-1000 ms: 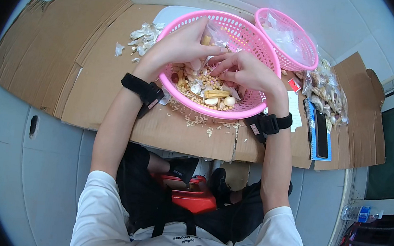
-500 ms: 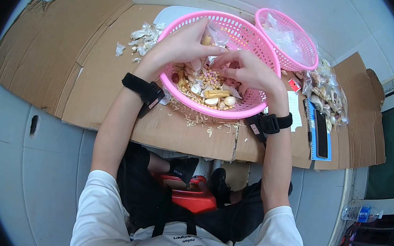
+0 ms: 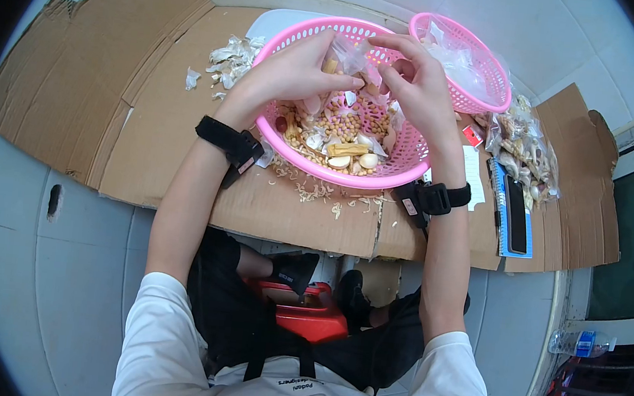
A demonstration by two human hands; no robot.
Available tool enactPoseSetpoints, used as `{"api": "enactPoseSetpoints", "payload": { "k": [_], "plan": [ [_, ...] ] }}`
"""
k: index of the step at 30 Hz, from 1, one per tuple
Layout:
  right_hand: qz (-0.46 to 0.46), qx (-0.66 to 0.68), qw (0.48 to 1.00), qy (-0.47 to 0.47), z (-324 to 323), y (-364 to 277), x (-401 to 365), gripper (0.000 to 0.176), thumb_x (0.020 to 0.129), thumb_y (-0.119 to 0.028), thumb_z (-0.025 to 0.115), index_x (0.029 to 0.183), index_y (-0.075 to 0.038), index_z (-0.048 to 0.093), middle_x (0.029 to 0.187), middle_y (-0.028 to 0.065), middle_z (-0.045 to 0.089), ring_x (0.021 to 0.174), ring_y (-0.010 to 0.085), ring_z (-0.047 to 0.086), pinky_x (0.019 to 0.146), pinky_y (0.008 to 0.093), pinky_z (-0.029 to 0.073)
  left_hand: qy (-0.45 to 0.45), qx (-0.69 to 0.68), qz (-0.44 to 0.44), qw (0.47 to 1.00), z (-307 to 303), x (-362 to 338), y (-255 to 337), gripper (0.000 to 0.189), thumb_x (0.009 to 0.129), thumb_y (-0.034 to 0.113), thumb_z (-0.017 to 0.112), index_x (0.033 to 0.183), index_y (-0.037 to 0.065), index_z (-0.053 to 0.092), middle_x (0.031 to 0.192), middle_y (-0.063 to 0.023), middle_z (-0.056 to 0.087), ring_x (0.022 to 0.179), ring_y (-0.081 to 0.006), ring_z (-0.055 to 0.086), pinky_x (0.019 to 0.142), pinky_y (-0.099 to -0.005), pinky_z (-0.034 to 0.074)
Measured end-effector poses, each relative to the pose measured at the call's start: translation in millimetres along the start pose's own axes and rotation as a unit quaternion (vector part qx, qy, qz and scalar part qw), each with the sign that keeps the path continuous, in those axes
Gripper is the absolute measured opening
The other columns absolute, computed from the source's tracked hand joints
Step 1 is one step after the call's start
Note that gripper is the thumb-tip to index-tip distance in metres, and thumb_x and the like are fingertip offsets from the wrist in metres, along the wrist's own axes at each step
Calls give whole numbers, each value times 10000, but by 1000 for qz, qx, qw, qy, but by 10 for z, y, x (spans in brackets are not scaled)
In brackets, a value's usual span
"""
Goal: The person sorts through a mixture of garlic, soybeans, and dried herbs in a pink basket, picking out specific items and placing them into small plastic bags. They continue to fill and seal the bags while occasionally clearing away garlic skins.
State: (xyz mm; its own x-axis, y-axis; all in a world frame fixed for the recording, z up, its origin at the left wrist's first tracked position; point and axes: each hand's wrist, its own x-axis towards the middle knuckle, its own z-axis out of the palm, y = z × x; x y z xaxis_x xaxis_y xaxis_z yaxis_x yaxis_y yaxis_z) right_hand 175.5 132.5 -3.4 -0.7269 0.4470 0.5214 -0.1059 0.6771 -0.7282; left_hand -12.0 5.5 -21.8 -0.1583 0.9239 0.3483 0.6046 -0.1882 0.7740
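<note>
My left hand [image 3: 291, 69] is closed on a small clear plastic bag [image 3: 348, 54], with a tan piece showing through it. My right hand [image 3: 423, 86] is at the bag's right side, its fingers curled; what they pinch is too small to make out. Both hands are over a large pink plastic basket [image 3: 342, 176]. Inside it lie many yellowish soybeans [image 3: 343, 128], a tan stick-like piece [image 3: 347, 150], pale garlic cloves [image 3: 368, 161] and scraps of whitish skin.
A second pink basket [image 3: 503, 101] holds clear plastic bags. Whitish peelings [image 3: 235, 59] lie on the cardboard [image 3: 164, 122] at left. On the right are a bag of garlic [image 3: 527, 153], a phone [image 3: 515, 217] on a blue notebook and a paper sheet [image 3: 474, 175].
My right hand has lifted from the basket's contents up to the bag's upper right side. My left hand stays in place with the bag.
</note>
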Motion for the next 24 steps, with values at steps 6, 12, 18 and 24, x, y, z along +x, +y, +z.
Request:
{"api": "enactPoseSetpoints", "payload": {
  "k": [6, 12, 18, 24],
  "plan": [
    [27, 27, 999, -1, 6, -77, -22, 374, 915, 24, 588, 1282, 7, 662, 1241, 88, 663, 700, 100, 642, 618, 259, 543, -37, 30, -51, 998, -47, -6, 85, 746, 868, 409, 840, 1383, -27, 524, 1126, -140, 691, 1003, -189, 662, 859, -337, 535],
    [28, 24, 999, -4, -4, -49, -16, 373, 921, 16, 588, 1284, 0, 672, 1229, 79, 669, 699, 98, 643, 620, 262, 545, -63, 14, -117, 991, -80, -29, 210, 757, 871, 415, 838, 1400, -20, 515, 1110, -133, 692, 977, -186, 668, 849, -349, 542],
    [29, 43, 998, -34, 7, -108, -30, 389, 924, 14, 584, 1297, -22, 688, 1201, 81, 661, 701, 99, 643, 628, 258, 548, -5, -11, -2, 1000, 3, -11, 14, 619, 863, 378, 835, 1224, -26, 535, 843, -94, 682, 533, -147, 664, 469, -281, 503],
    [63, 63, 995, -53, 13, -141, -41, 440, 920, 22, 579, 1346, -38, 669, 1187, 89, 685, 717, 101, 649, 633, 258, 554, -7, -14, 11, 1000, 18, 12, -22, 623, 868, 378, 829, 1230, -31, 530, 832, -94, 675, 532, -151, 665, 463, -283, 503]
  ]
}}
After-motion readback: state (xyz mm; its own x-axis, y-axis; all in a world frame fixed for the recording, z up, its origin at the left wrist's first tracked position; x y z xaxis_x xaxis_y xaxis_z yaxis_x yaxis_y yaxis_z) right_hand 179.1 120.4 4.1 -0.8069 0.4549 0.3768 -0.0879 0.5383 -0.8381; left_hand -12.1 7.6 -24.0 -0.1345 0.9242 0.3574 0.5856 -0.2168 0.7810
